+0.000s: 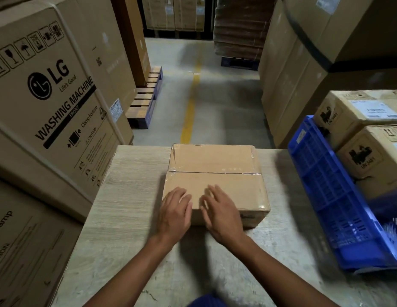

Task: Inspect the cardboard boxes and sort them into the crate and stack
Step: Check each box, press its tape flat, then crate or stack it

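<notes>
A plain taped cardboard box (215,171) lies flat in the middle of the pale wooden table (126,196). My left hand (174,212) rests on its near left corner, fingers spread and draped over the front edge. My right hand (221,212) lies beside it on the near edge, fingers apart and a little blurred. Neither hand grips the box. A blue plastic crate (330,196) stands tilted on the table's right side. Behind it, two labelled cardboard boxes (366,134) sit stacked against its wall.
Large washing machine cartons (49,103) press against the table's left edge. Tall cartons (304,63) line the right of a concrete aisle with a yellow floor line (190,107). Pallets (146,96) and a cardboard stack (239,27) stand farther back.
</notes>
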A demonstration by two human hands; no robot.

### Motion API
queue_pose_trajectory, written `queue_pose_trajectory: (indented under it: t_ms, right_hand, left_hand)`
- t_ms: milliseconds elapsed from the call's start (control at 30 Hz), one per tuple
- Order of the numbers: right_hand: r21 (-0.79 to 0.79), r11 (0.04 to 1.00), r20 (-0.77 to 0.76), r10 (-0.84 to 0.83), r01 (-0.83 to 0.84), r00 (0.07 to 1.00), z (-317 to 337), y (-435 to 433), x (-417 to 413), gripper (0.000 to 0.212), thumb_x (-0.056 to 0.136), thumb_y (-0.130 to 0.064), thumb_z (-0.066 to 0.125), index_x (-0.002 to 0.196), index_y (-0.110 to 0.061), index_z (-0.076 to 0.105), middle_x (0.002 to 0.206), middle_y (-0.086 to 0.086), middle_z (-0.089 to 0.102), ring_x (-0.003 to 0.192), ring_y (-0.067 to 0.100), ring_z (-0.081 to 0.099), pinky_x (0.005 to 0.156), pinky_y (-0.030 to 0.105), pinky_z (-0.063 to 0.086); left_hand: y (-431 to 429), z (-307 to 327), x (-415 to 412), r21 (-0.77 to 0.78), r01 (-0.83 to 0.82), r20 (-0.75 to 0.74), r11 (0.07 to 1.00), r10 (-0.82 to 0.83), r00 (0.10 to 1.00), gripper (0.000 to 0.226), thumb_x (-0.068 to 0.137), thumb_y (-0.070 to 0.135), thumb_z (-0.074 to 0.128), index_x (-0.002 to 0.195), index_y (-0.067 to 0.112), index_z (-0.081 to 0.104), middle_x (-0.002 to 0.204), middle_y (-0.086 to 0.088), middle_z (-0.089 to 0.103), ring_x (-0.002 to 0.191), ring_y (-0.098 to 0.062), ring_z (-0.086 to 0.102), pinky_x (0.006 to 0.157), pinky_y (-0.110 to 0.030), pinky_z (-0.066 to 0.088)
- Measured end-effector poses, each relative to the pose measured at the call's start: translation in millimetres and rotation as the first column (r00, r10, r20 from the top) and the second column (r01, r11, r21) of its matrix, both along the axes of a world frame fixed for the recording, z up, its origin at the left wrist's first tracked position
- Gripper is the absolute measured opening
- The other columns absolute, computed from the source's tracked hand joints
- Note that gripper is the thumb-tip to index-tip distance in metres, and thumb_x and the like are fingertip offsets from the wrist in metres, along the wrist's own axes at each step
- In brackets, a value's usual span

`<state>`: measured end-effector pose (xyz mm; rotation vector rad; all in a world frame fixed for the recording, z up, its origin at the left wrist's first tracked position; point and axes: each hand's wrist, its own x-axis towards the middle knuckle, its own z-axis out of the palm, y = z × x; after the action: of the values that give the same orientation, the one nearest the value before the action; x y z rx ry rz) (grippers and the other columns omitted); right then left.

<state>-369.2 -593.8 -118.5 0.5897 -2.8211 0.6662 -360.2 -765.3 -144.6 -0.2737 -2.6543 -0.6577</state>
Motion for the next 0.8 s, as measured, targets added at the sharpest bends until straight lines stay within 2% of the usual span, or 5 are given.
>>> queue_pose_trajectory:
  t_ms: [200, 367, 567, 667, 800]
  right_hand:
    - [0.111, 0.993, -0.041, 0.032, -0.027, 0.999, -9.6, -13.9, -1.1, 0.036, 0.093, -0.031, 0.041, 0.111, -0.018, 0.069, 0.126, 0.007, 0.066, 0.119, 0.030, 0.061, 0.097, 0.042, 0.051]
    - [0.201, 0.979, -0.070, -0.004, 0.018, 0.998, -0.1, -20.0, -28.0, 0.020, 0.085, -0.037, 0.050, 0.091, -0.022, 0.062, 0.094, 0.001, 0.060, 0.083, 0.025, 0.056, 0.065, 0.036, 0.041]
    - [0.262, 0.959, 0.205, 0.054, -0.108, 0.977, 5.9, -24.8, -56.8, 0.066, 0.092, -0.047, 0.018, 0.146, -0.018, 0.042, 0.152, 0.014, 0.042, 0.142, 0.035, 0.037, 0.112, 0.050, 0.034]
    - [0.280, 0.949, 0.247, 0.073, -0.143, 0.966, 1.9, -21.6, -57.0, 0.075, 0.092, -0.052, 0.005, 0.156, -0.021, 0.027, 0.164, 0.012, 0.024, 0.152, 0.032, 0.020, 0.121, 0.049, 0.019]
    - [0.327, 0.934, 0.215, 0.072, -0.141, 0.974, 8.1, -22.7, -62.2, 0.070, 0.089, -0.052, 0.012, 0.143, -0.019, 0.041, 0.152, 0.011, 0.040, 0.138, 0.033, 0.038, 0.108, 0.048, 0.033]
  left_hand:
    - [1.2, -2.7, -0.5, -0.063, -0.023, 0.078, 0.998, 0.028, 0.997, 0.038, 0.095, 0.023, 0.043, 0.113, 0.005, 0.071, 0.122, -0.014, 0.066, 0.117, -0.031, 0.060, 0.097, -0.044, 0.051]
    - [-1.1, 27.7, -28.3, -0.197, 0.021, 0.151, 0.980, 0.010, 0.988, 0.021, 0.085, 0.022, 0.045, 0.089, 0.015, 0.064, 0.093, -0.004, 0.058, 0.089, -0.026, 0.055, 0.074, -0.044, 0.051]
    - [0.0, 29.4, -57.0, -0.230, 0.062, 0.354, 0.971, 0.024, 0.935, 0.048, 0.104, 0.026, 0.035, 0.150, 0.013, 0.036, 0.163, -0.011, 0.022, 0.152, -0.026, 0.014, 0.122, -0.036, 0.015]
    - [-0.6, 25.5, -59.2, -0.310, 0.077, 0.387, 0.947, 0.052, 0.920, 0.054, 0.105, 0.030, 0.030, 0.156, 0.013, 0.024, 0.166, -0.009, 0.011, 0.153, -0.023, 0.005, 0.124, -0.035, 0.005]
    - [2.1, 36.3, -65.1, -0.341, 0.077, 0.360, 0.937, 0.055, 0.932, 0.041, 0.100, 0.028, 0.036, 0.139, 0.017, 0.046, 0.151, -0.010, 0.040, 0.140, -0.027, 0.033, 0.115, -0.040, 0.027]
